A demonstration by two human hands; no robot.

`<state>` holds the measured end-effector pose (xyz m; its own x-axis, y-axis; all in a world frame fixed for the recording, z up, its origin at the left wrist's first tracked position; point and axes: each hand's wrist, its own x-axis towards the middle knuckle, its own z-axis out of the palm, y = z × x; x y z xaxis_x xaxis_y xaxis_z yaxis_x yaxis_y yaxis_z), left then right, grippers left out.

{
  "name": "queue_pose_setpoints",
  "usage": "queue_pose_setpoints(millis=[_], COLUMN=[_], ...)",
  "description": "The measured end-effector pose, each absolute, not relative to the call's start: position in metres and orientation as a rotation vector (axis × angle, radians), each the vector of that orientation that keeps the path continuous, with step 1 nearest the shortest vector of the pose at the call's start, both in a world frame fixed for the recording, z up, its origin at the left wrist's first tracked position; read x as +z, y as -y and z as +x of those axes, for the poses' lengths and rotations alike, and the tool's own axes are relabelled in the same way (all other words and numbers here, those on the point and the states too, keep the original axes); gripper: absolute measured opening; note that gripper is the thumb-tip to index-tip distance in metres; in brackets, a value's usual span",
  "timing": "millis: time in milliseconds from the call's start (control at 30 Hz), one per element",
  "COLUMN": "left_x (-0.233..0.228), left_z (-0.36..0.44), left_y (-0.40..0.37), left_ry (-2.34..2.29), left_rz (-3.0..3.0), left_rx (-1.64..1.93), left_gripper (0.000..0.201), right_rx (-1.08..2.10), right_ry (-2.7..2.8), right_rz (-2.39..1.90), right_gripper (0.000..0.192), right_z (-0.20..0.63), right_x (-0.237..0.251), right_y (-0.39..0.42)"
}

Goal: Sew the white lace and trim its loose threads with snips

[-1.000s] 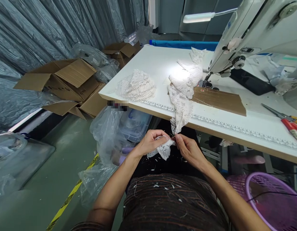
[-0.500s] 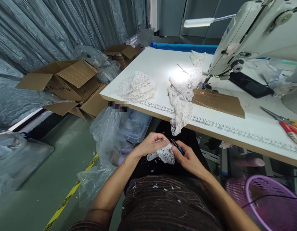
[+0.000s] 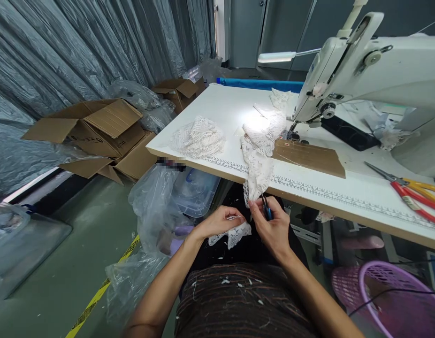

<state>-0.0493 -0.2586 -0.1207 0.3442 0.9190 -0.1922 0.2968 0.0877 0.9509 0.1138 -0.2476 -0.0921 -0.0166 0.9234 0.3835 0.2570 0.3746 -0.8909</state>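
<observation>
My left hand (image 3: 222, 221) is closed on a small piece of white lace (image 3: 238, 234) above my dark lap. In my right hand (image 3: 271, 224) I hold small thread snips (image 3: 266, 209) with blue on the handle, their dark tips pointing up. The thumb and finger of that hand meet the lower end of a white lace strip (image 3: 258, 173), which hangs over the table's front edge. Whether they pinch it is hard to tell. The strip's upper part lies by the needle area of a white sewing machine (image 3: 319, 84).
A heap of white lace (image 3: 199, 136) lies on the white table (image 3: 224, 101) at left. Brown cardboard (image 3: 309, 157) and red-and-yellow-handled scissors (image 3: 410, 190) are on the right. Below stands a purple basket (image 3: 367, 281). Cardboard boxes (image 3: 108, 126) and plastic bags (image 3: 152, 197) sit left.
My right hand with the snips has moved up and away from the lace in my left hand, to the hanging strip. My left hand has dropped slightly left, and the view has shifted.
</observation>
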Motion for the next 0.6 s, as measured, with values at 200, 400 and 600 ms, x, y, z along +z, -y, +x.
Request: queue_pose_setpoints(millis=[200, 400, 600], left_x=[-0.136, -0.098, -0.091], left_z=[-0.053, -0.051, -0.030], left_y=[0.256, 0.262, 0.261], left_ry=[-1.498, -1.148, -0.865], left_rz=[1.766, 1.743, 1.488], left_rx=[1.202, 1.563, 0.934], left_gripper=[0.026, 0.018, 0.061], right_rx=[0.991, 1.318, 1.183], right_ry=[1.702, 1.624, 1.778], right_rz=[-0.886, -0.825, -0.873], right_gripper=[0.014, 0.018, 0.013], right_z=[0.137, 0.141, 0.145], right_x=[-0.086, -0.083, -0.086], right_y=[0.289, 0.317, 0.316])
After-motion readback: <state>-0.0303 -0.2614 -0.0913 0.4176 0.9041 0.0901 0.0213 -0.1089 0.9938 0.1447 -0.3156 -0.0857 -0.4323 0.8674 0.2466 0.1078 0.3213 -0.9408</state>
